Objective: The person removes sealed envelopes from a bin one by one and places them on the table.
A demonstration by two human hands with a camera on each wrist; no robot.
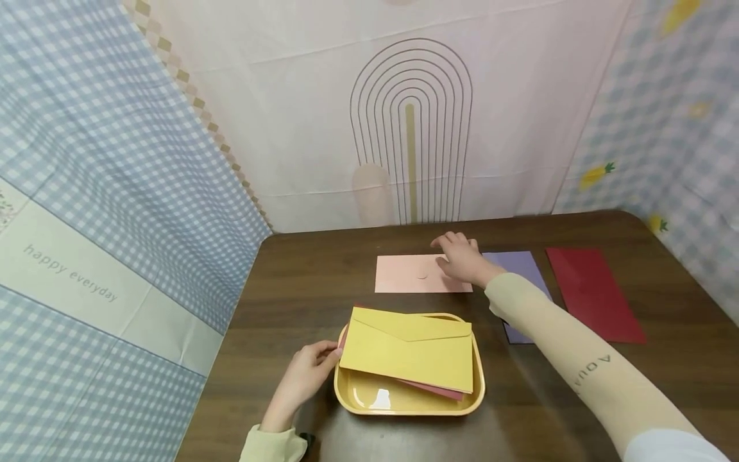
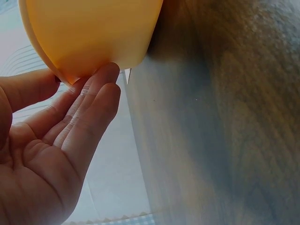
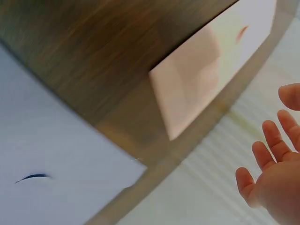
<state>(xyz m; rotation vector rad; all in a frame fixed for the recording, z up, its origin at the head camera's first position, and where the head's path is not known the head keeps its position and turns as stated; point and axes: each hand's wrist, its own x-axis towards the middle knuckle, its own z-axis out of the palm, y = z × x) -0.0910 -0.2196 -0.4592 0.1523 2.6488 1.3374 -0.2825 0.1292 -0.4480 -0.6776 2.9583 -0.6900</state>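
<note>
My left hand (image 1: 307, 377) pinches the left rim of a yellow tray (image 1: 365, 396) between thumb and fingers. In the left wrist view, the thumb lies at the rim and the fingers reach under the tray wall (image 2: 93, 33). A yellow envelope (image 1: 410, 353) lies tilted in the tray, with a red one (image 1: 444, 391) partly showing beneath it. My right hand (image 1: 460, 258), fingers spread and loosely bent, is over the right end of a pink envelope (image 1: 398, 274). The right wrist view shows this hand (image 3: 276, 173) holding nothing, apart from the pink envelope (image 3: 187, 70).
Right of the pink envelope lies a purple envelope (image 1: 522, 266), partly hidden by my right forearm. A dark red envelope (image 1: 594, 295) lies farther right on the brown wooden table (image 1: 300, 282). Patterned cloths (image 1: 288, 115) hang behind and beside the table.
</note>
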